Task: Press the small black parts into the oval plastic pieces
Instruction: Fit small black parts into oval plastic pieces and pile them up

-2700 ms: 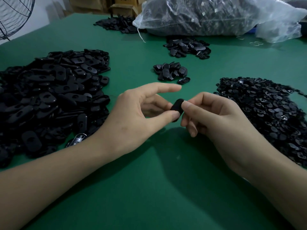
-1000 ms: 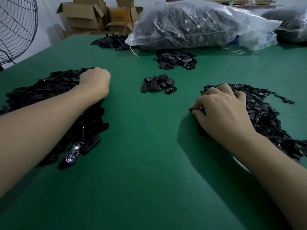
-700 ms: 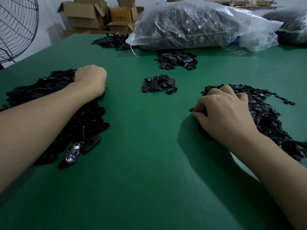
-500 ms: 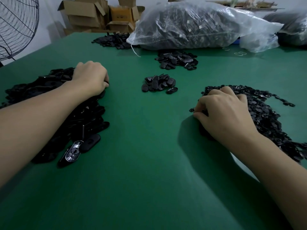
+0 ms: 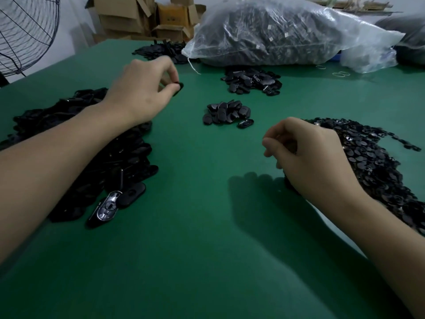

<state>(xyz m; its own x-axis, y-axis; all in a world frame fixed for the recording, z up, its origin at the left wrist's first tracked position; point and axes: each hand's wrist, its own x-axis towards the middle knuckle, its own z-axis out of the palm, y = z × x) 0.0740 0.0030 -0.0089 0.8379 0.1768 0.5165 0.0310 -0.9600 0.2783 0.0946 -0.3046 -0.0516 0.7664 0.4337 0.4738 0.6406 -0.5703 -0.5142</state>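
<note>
L hand [image 5: 142, 95] now up off oval pile [image 5: 119, 162], pinching one smooth black oval piece [image 5: 179, 88]. R hand [image 5: 305, 157] lifted too, fingers curled; contents can't tell. Matte green table [image 5: 195, 238].

The left hand [image 5: 142, 93] covers most of the oval piece [image 5: 179, 86] it pinches. The right hand [image 5: 308, 157] curls its fingers, concealing whether it holds anything. The fan [image 5: 25, 35] is cut off at the left edge, the heap of small parts [image 5: 372, 157] at the right.
</note>
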